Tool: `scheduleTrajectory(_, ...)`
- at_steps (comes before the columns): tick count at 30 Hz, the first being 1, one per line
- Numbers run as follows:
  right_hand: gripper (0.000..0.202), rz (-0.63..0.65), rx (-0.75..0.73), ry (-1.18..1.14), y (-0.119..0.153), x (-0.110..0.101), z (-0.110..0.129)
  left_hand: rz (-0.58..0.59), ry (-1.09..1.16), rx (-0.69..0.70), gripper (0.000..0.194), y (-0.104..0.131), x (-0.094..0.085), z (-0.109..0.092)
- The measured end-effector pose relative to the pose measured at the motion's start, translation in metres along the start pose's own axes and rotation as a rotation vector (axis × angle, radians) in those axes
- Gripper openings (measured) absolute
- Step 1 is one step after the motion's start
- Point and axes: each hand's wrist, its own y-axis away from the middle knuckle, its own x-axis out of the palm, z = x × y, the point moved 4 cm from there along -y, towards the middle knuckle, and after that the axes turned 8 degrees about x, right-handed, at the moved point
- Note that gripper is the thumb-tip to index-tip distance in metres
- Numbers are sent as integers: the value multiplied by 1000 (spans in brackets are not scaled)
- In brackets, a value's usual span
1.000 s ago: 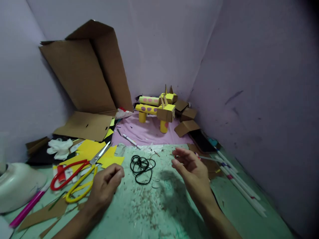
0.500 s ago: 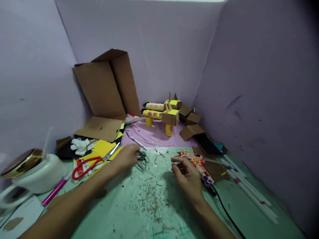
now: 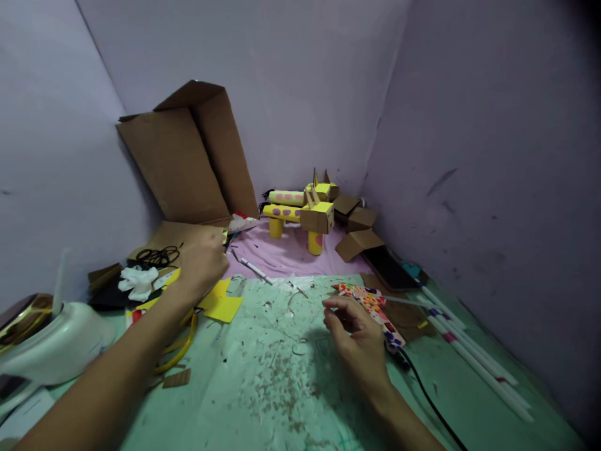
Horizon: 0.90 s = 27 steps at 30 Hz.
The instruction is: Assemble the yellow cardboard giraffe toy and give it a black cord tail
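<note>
My left hand (image 3: pixel 204 260) is closed, its fingers curled on the far side, over the flat cardboard at the left; what it may hold is hidden. Just left of it lies a loose bundle of thin black cord (image 3: pixel 158 257). Beneath the wrist are yellow paper (image 3: pixel 221 302) and a yellow looped handle (image 3: pixel 188 341), partly covered by my forearm. My right hand (image 3: pixel 357 332) hovers over the green table with thumb and fingers curved apart, holding nothing. Beside it lies a flower-patterned glue gun (image 3: pixel 369 300).
Two yellow spotted cardboard animals (image 3: pixel 315 216) stand on pink cloth (image 3: pixel 248 250). Folded cardboard (image 3: pixel 173 166) leans at the back left. A white pot (image 3: pixel 79 347) stands at the left. White sticks (image 3: pixel 483 360) and the gun's black cable (image 3: pixel 427 398) lie right.
My left hand has moved left and away from me, from the middle of the table to the cardboard. The black cord now lies at the left. My right hand stays nearly still.
</note>
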Motion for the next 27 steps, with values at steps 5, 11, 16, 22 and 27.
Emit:
scheduleTrajectory(5, 10, 6, -21, -49, 1, -2, 0, 255, 323, 472, 10, -1, 50, -90)
scheduleTrajectory(11, 13, 32, -57, -36, 3, -2, 5, 370, 405, 505, 13, 0, 88, -120)
scheduleTrajectory(16, 13, 69, -76, -8, 4, -1, 8, 400, 513, 498, 9, -4, 98, -115)
scheduleTrajectory(22, 15, 188, -11, 153, 7, 12, -5, 282, 623, 365, 14, -21, 103, -99)
scheduleTrajectory(27, 14, 329, -3, 272, 14, 23, -13, 100, 597, 323, 19, -44, 56, -52)
